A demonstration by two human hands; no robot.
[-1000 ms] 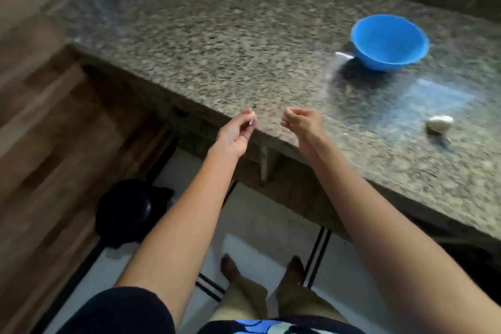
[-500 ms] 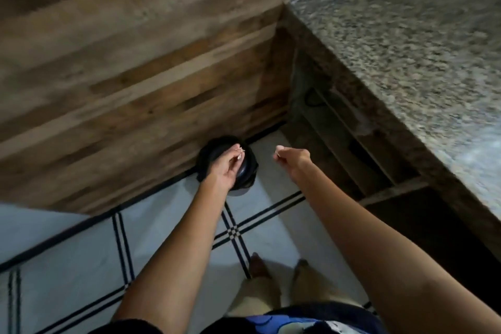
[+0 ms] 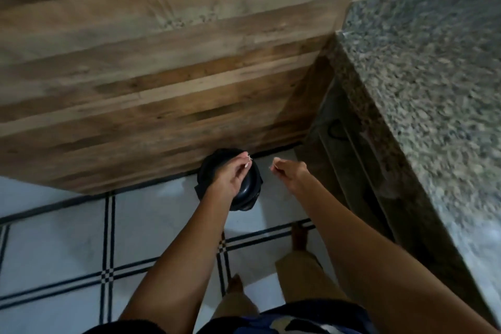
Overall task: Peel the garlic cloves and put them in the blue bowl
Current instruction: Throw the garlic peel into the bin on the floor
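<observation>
Dim, warm indoor light. Motion blur smears the granite desk (image 3: 433, 95), strongest toward its right edge; wide-angle distortion bends the wooden wall (image 3: 162, 68) beside it.

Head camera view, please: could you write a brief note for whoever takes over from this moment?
Left hand: over the black bin on the floor, pinching a small pale scrap, likely garlic skin.
Right hand: beside the bin, loosely closed, fingertips pinched; contents too small to tell.
Granite counter is at right; the blue bowl and the garlic are out of view.
Done: cannot be judged from here.
Left: probably drop the scrap in the bin, then return to the counter to peel.
</observation>
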